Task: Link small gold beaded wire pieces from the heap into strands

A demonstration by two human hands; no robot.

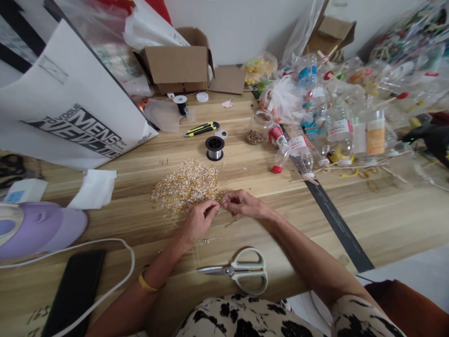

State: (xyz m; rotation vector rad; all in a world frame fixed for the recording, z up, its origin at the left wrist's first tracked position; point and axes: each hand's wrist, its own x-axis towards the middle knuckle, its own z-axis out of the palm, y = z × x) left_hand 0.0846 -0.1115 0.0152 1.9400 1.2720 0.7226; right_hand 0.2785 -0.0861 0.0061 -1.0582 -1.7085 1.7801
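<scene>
On the surface we've got a glittery bead pile at the near edge of which our left hand and right hand pinch narrow, contents too tiny to tell; beads look light, hard, slippery, so we'd nip each by its sides.

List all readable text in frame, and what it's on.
"TO VOGUE": bag
"MENS": same bag
"NEW-TI": same bag, ending unclear
"165", probably: handwritten on the table, lower left
Too small or blurred: bottle labels, the bag's small print, the blue label at left
</scene>
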